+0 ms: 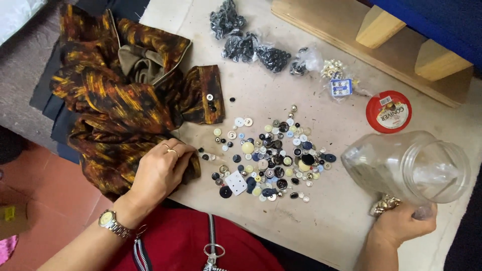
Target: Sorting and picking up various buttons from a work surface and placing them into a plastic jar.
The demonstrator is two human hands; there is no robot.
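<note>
My left hand (161, 170), with a ring and a wristwatch, rests with curled fingers on the edge of a brown and orange patterned garment (120, 100) at the table's left. My right hand (401, 223) grips a clear plastic jar (401, 165) lying on its side, mouth toward the right; a clear bag sits inside it. A pile of loose buttons (273, 160) of many colours and sizes lies on the table between my hands, with a small white button card (236, 182) at its near left edge.
Several clear bags of dark buttons (251, 47) and a bag of metal studs (334, 70) lie at the far side. A red jar lid (388, 111) sits right of the pile. A wooden frame (381, 35) runs along the far right.
</note>
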